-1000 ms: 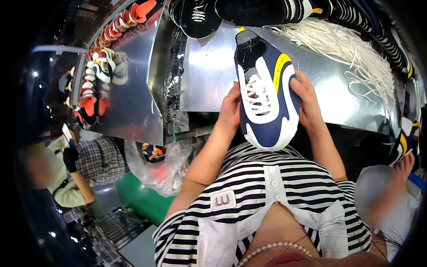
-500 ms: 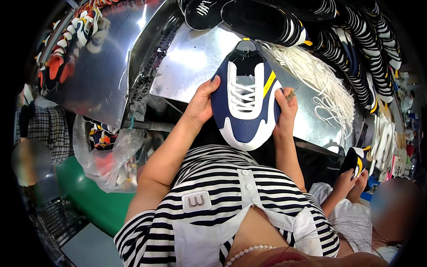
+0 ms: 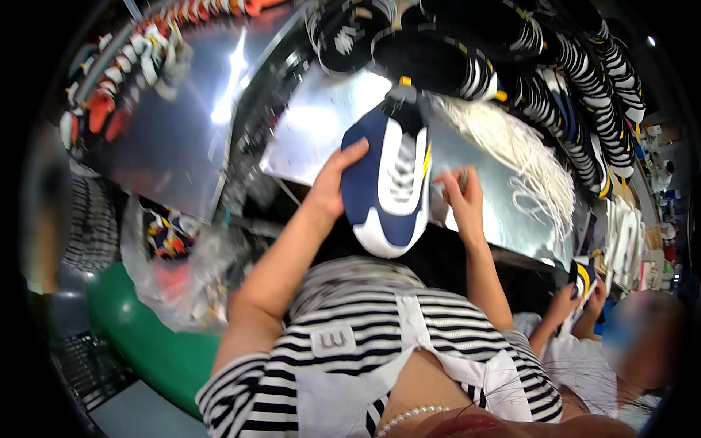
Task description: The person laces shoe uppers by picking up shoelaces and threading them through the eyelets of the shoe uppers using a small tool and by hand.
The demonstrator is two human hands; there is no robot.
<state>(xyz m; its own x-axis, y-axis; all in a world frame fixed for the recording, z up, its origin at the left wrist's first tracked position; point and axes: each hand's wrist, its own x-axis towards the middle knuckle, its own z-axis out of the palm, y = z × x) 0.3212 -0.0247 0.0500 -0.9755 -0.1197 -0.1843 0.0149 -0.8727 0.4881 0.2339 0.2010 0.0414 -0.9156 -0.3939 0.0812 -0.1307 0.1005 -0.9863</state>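
A navy shoe upper (image 3: 363, 175) with white trim, white crossed laces and a yellow stripe hangs tilted in front of me, its toe toward my body. My left hand (image 3: 337, 175) grips its left side, thumb on top. To the right of the upper, apart from it, my right hand (image 3: 461, 196) is raised with curled fingers, holding a small thing that blur keeps me from making out. A pile of loose white laces (image 3: 504, 135) lies beyond that hand on the metal tabletop (image 3: 299, 139).
Long rows of stacked shoe uppers (image 3: 566, 80) line the far right. At left are another metal surface (image 3: 175, 109) with orange-and-white uppers (image 3: 109, 91), a clear plastic bag (image 3: 157, 281) of pieces and a green surface (image 3: 139, 321). A co-worker's hands (image 3: 580, 301) hold another upper at right.
My right hand has let go of the upper's right side and moved away from it. The upper has turned and tilted in my left hand, and the view has shifted slightly.
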